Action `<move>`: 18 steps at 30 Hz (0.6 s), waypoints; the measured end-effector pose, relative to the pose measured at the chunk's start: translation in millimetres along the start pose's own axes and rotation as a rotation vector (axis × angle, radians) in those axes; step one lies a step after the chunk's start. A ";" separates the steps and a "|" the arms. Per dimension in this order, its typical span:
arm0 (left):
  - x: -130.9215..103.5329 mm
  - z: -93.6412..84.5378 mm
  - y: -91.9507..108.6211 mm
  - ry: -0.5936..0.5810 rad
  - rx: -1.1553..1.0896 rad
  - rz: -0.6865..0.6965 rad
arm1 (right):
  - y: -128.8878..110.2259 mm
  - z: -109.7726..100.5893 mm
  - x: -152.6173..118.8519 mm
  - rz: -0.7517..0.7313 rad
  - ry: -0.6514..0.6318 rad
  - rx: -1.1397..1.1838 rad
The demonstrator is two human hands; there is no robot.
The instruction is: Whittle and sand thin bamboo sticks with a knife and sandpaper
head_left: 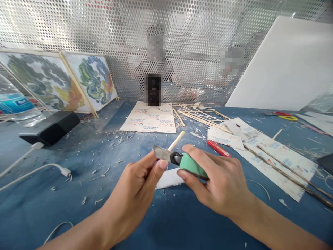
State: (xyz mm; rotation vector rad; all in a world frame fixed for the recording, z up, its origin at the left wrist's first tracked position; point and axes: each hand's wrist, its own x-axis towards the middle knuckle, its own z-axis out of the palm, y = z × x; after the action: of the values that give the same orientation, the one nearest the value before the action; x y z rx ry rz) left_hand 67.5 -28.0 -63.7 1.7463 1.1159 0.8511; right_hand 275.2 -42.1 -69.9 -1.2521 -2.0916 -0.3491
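Observation:
Near the middle of the view, my right hand (218, 180) is wrapped round the green handle of a knife (192, 165), whose wide metal blade points left. The blade lies across a thin pale wooden strip (177, 140) that slants up and away. My left hand (142, 177) pinches the near end of this strip, with the thumb against the blade's lower edge. A small piece of white paper (169, 178) lies on the table between and below the hands.
Wood shavings dot the blue table (104, 194). Sandpaper sheets (149, 119), loose sticks (200, 118) and a red cutter (219, 148) lie beyond my hands. Scissors (284, 116) are far right. A black device (56, 128), cables (39, 175), bottle (18, 104) and framed paintings (96, 80) stand left.

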 end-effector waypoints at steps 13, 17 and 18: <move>-3.3 3.6 -4.5 -0.079 -0.072 0.008 | 0.7 2.5 1.1 0.015 -0.094 0.131; -4.7 3.9 -0.8 -0.048 -0.112 0.026 | 1.3 3.3 2.5 0.027 -0.095 0.133; -5.3 3.2 0.3 -0.040 -0.118 0.028 | 1.3 3.3 2.8 0.026 -0.099 0.137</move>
State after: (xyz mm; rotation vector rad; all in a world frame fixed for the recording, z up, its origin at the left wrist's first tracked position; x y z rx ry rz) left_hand 68.5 -34.0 -65.2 1.6774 0.9970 0.8777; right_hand 274.1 -37.7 -70.7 -1.2359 -2.1410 -0.1323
